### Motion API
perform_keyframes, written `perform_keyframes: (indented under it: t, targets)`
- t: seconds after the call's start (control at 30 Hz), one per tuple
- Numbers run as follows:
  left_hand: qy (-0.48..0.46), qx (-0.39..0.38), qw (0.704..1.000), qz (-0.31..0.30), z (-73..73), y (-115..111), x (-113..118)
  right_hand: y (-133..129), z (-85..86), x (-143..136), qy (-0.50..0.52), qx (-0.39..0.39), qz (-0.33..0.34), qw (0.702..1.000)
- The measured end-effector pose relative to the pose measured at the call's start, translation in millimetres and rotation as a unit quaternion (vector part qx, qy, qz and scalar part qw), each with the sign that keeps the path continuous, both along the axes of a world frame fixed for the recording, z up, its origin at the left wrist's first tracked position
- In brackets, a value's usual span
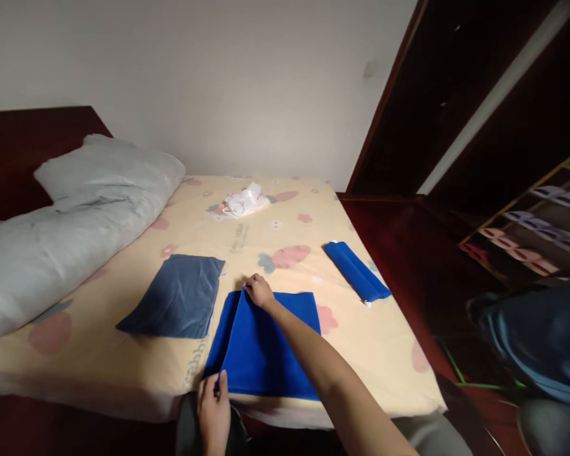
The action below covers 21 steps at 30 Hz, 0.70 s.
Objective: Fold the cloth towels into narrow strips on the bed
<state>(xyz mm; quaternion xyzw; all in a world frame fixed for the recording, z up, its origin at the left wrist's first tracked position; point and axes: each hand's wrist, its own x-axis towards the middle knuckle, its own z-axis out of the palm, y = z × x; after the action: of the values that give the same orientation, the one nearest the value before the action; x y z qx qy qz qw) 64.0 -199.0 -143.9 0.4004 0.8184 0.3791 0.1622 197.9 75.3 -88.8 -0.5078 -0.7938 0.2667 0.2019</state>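
A bright blue cloth (266, 345), towel-like, lies near the front edge of the bed with its left part lifted along a fold line. My left hand (213, 405) pinches the near end of that raised edge. At the far end, my right hand (259, 290) grips the same edge between thumb and fingers, the forearm crossing over the cloth. To the left lies a grey-blue cloth (180, 297), spread flat. A second blue cloth (356, 271), folded into a long narrow strip, rests near the bed's right edge.
The bed (294, 221) has a cream sheet with fruit prints. A grey quilt (76, 228) is bunched at the left. Crumpled white plastic (244, 201) lies toward the wall. A slipper rack (541, 221) and a hanging dark garment (546, 342) are at the right.
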Motion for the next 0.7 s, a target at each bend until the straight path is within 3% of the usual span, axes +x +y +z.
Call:
perform_keyframes:
  t: [0.07,0.13,0.27,0.4,0.53,0.6,0.7]
  targets:
    - [0.079,0.02,0.997,0.016,-5.5,3.7,-21.9,3.9,-10.3,-27.6,-0.027,-0.028,0.002,0.999]
    - [0.1,0.023,0.995,0.006,-10.2,5.2,-36.6,6.4,-21.9,-47.8,-0.035,-0.05,0.008,0.998]
    - [0.021,-0.028,0.999,-0.024,-13.0,2.0,-46.9,7.8,-41.3,-68.9,-0.032,-0.068,0.017,0.997]
    - [-0.07,-0.11,0.991,-0.01,-4.9,-4.1,-46.3,11.6,-43.3,-66.4,0.024,-0.085,0.038,0.995]
    - [-0.131,-0.064,0.989,0.009,15.7,-11.6,-44.7,17.1,-19.2,-39.4,0.103,-0.085,0.056,0.989]
    - [-0.144,-0.022,0.989,0.012,32.1,-14.7,-42.2,16.2,4.1,-14.0,0.169,-0.092,0.057,0.98]
    - [-0.13,0.041,0.991,0.004,61.6,-16.7,-36.1,3.1,52.1,39.9,0.319,-0.108,0.054,0.94]
